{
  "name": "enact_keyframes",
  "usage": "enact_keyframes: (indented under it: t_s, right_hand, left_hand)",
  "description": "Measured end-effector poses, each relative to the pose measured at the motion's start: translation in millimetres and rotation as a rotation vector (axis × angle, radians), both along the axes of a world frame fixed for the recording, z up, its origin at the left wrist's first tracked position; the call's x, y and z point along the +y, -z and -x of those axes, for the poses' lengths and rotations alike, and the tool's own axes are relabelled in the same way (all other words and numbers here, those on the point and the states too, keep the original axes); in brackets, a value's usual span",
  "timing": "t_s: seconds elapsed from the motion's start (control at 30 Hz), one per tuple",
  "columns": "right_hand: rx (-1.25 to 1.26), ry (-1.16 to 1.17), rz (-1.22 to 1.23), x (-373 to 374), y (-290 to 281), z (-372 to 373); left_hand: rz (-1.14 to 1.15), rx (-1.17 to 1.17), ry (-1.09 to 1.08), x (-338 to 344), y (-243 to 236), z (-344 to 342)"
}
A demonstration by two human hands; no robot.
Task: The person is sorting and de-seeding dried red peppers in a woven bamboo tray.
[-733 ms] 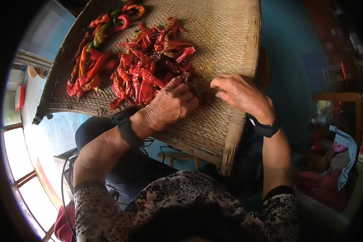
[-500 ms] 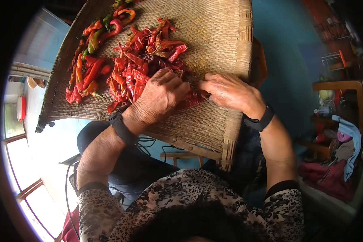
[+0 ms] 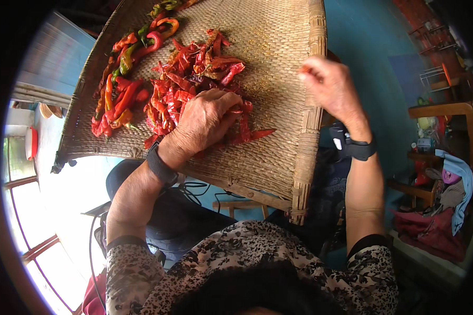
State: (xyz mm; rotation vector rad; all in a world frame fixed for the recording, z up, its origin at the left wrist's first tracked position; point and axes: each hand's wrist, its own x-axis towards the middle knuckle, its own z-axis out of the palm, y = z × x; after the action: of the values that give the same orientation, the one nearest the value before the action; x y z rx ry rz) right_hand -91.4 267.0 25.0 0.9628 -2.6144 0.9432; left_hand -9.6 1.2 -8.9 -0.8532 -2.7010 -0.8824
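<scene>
- woven tray (image 3: pixel 278 163): near edge lies over the dark-trousered legs (image 3: pixel 178 220); lap likely helps support it, since neither hand grips the rim.
- red pepper heap (image 3: pixel 176 86): wrinkled, dry-looking, mid-tray toward the person's left; probably kept there for easy reach.
- fresher-looking pepper row (image 3: pixel 123 102): red, orange and green, along the tray's left side, beside the heap; gap between them probably keeps the two kinds apart.
- left hand (image 3: pixel 207 115): back up, fingers curled down over the heap's near right part, seemingly to steady peppers there; cannot tell if it pinches one, fingertips hidden.
- right hand (image 3: pixel 331 86): raised at the tray's right rim, well apart from the left hand, thumb and fingertips drawn together.
- long red pepper (image 3: pixel 260 135): on weave right of left hand, tip pointing right.
- small reddish bit (image 3: pixel 305 69): apparently pinched by right fingertips, tips enough for something that size; blurred, cannot tell what.
- yellow specks (image 3: pixel 260 44): scattered on weave, seed-like.
</scene>
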Motion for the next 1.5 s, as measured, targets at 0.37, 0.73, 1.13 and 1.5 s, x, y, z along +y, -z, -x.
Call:
enact_keyframes:
  t_s: [0.37,0.73,1.13,1.5]
  right_hand:
    - [0.113,0.275,-0.004,15,-12,4]
    - [-0.109,-0.247,0.17,-68,3,-26]
    - [-0.071,0.248,0.551,9,-21,11]
    - [-0.048,0.573,-0.021,57,2,21]
  left_hand:
    - [-0.513,-0.626,-0.174,2,-8,6]
    - [-0.541,-0.687,-0.24,14,-17,3]
    - [-0.382,-0.235,-0.096,8,-16,10]
    - [-0.051,0.23,-0.118,-17,-22,26]
